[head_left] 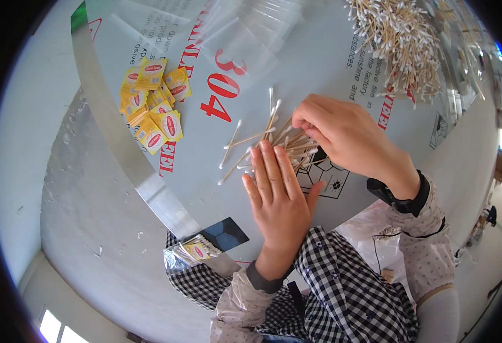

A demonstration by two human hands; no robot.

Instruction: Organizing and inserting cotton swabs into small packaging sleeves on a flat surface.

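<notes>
A small loose group of cotton swabs (300, 150), with white tips and pale wooden sticks, lies fanned out on the sheet-covered table (205, 166). My left hand (276, 183) rests flat over the near side of this group, its fingers stretched and its thumb apart. From the right, my right hand (345, 134) reaches over the far side of the swabs. Its fingers are curled and pinched at the sticks; the exact number held is hidden. Several swabs stick out to the left of both hands, some crossing each other.
A large heap of cotton swabs (402, 48) lies at the far right. Small yellow printed cards (168, 123) are piled at the left. Clear plastic bags (245, 31) lie at the far side. Near the metal table edge (111, 117), a filled clear packet (191, 253) sits by my lap.
</notes>
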